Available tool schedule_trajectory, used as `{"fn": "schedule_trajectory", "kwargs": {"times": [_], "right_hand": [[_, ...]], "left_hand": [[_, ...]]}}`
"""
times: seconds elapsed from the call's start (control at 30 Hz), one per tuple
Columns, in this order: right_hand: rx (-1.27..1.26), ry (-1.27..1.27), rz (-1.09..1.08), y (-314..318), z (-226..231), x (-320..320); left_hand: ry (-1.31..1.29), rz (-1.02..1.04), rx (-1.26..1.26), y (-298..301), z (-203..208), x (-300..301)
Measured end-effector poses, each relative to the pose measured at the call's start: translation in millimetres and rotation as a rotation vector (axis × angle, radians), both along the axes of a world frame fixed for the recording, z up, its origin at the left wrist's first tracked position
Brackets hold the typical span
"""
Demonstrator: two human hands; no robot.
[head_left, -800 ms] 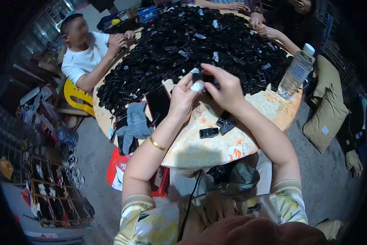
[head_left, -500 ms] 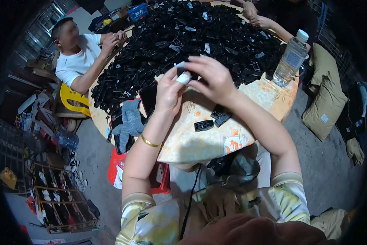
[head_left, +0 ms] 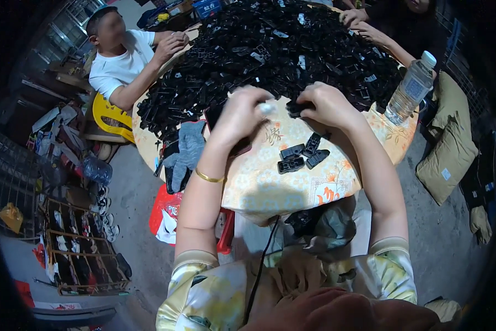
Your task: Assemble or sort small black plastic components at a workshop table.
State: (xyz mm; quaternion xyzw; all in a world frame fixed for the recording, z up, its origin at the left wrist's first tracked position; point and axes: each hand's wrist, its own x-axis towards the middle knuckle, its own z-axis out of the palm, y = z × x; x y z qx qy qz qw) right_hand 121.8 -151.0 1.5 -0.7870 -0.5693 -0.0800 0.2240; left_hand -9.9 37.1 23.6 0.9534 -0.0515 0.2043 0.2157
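My right hand [head_left: 329, 106] is at the near edge of a big heap of black plastic parts [head_left: 248, 60], its fingers closed on a small black plastic part [head_left: 296, 108]. My left hand [head_left: 241, 115] is to the left of it, by the same edge of the heap. It is smeared by motion; a white wrap [head_left: 266, 108] shows at its thumb, and whether it holds anything is unclear. Several black rectangular plastic pieces [head_left: 291, 164] lie in a loose group on the patterned tablecloth [head_left: 259, 185], nearer to me than the hands.
A clear bottle [head_left: 409, 91] stands at the table's right. Grey gloves [head_left: 186, 151] lie by my left forearm. A person in white [head_left: 121, 63] sits at the left; another person's hands [head_left: 363, 27] work at the far right. A red container [head_left: 168, 215] sits below the table edge.
My hands were together over the heap's edge; now they are apart, the right one at the parts. More black pieces lie in the group on the cloth. The whole view has shifted slightly.
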Motion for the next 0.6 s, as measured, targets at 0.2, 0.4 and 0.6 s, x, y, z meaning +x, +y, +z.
{"fn": "schedule_trajectory", "kwargs": {"times": [0.2,0.4,0.6], "right_hand": [[-0.142,-0.078,-0.088,6,1,-11],[0.062,0.134,-0.021,11,8,-14],[0.407,0.272,0.137,19,-2,-19]], "left_hand": [[0.117,0.103,0.237,29,-15,3],[0.139,0.1,0.281,15,-28,3],[0.071,0.014,-0.196,-18,-21,15]]}}
